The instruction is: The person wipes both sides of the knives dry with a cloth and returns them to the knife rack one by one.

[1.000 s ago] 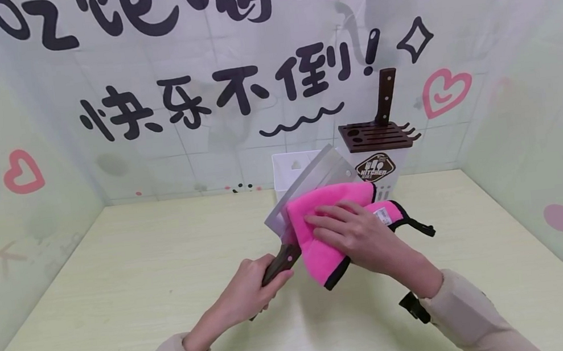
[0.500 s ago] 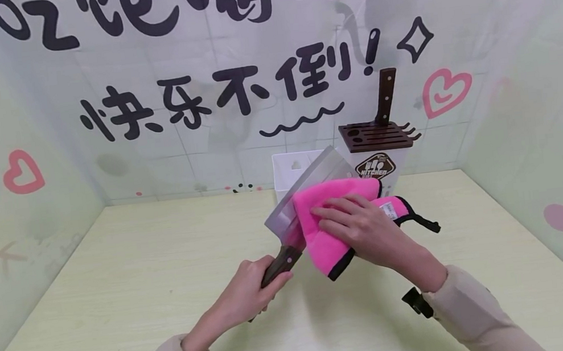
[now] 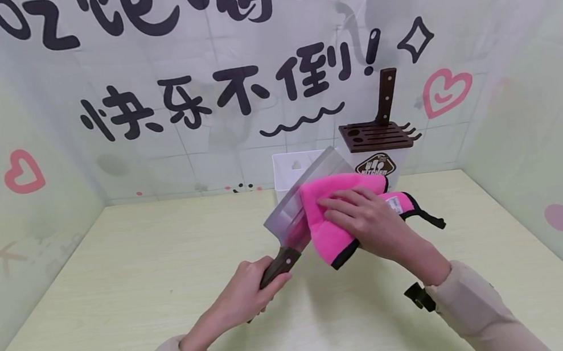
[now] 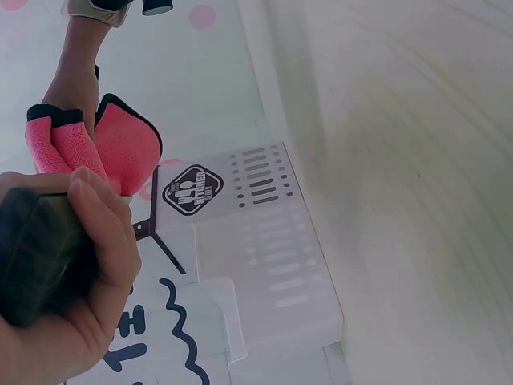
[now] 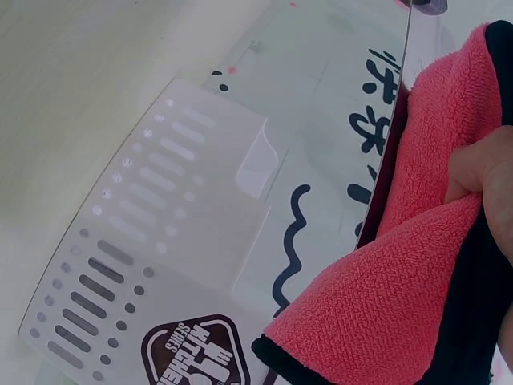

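In the head view the left hand (image 3: 247,291) grips the dark wooden handle of a cleaver (image 3: 285,215), its blade slanting up to the right. The right hand (image 3: 368,220) presses a folded pink cloth (image 3: 332,241) with black edging against the blade, fingers bent over it; the cloth covers the blade's right part. In the left wrist view the left hand (image 4: 96,281) is curled round the dark handle (image 4: 40,257), with the cloth (image 4: 128,148) beyond. The right wrist view shows the right hand (image 5: 489,180) holding the cloth (image 5: 385,297) beside the blade's thin edge.
Behind the cleaver stands a white knife block (image 3: 398,157) with a slotted brown top and a brown-handled tool in it. A white holder (image 3: 286,169) adjoins it on the left. The pale wooden table (image 3: 143,281) meets printed wall sheets at the back and sides.
The right hand and the pink cloth have moved up and to the right along the blade, uncovering more of it near the handle. The left hand and the cleaver have hardly moved.
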The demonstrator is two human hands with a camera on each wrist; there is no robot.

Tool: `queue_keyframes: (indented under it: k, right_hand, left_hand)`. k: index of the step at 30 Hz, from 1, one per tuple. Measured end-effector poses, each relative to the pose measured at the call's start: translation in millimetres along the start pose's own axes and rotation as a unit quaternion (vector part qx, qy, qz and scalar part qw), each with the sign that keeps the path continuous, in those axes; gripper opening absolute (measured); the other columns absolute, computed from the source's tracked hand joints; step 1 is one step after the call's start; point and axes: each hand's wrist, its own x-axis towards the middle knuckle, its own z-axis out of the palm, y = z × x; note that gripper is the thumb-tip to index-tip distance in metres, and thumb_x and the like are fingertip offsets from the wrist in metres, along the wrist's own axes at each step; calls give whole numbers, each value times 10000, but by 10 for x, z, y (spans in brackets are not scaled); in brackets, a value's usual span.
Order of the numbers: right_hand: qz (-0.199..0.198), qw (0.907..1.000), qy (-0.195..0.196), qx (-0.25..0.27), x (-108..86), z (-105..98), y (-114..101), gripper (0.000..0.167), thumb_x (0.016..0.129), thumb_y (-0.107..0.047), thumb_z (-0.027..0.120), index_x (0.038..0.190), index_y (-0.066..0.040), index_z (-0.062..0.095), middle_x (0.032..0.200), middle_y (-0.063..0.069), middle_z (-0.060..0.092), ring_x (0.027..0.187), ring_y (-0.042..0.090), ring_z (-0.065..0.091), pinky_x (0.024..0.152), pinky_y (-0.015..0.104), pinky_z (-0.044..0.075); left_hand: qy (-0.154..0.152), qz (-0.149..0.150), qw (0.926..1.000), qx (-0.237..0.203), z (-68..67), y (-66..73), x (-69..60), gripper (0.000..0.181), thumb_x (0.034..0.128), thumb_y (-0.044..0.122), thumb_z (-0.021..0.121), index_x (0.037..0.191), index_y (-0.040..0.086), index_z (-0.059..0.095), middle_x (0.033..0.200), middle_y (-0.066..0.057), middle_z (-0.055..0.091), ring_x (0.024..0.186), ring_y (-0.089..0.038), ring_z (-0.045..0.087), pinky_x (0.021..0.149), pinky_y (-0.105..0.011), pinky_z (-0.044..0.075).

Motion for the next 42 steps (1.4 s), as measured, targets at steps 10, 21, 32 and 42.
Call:
queue_keyframes:
  k: [10,21,32,42]
  right_hand:
    - [193,9998,92,22,-25,5,93,412,583,-41,804,953,-56,623,1067,99,618,1012,269,554,850,397,444]
    - [649,9978,-35,114,-80,-4,178,514,516,-76,851,977,-44,627,1089,120,607,1023,299,538,882,426,428]
    - [1068,9941,36,208,-116,10,249,511,510,-60,852,970,-40,631,1071,120,613,1027,300,537,895,444,416]
    - [1403,9892,278,304,-145,37,288,496,532,-19,831,985,-18,631,1093,133,604,1049,308,525,926,449,386]
  left_hand:
    - [28,45,10000,76,-9,6,-13,321,901,331,507,819,20,512,511,42,447,363,-15,434,328,-204,379]
    - [31,84,9999,83,-11,-7,-29,318,901,324,509,809,20,508,510,43,448,362,-9,436,331,-202,379]
    - [-21,92,9999,51,-20,-9,-32,311,908,316,499,812,19,501,517,39,448,365,-8,436,334,-204,387]
    - [1,117,9999,8,-16,-3,-24,311,907,315,499,808,20,502,516,37,451,363,-12,440,330,-212,391]
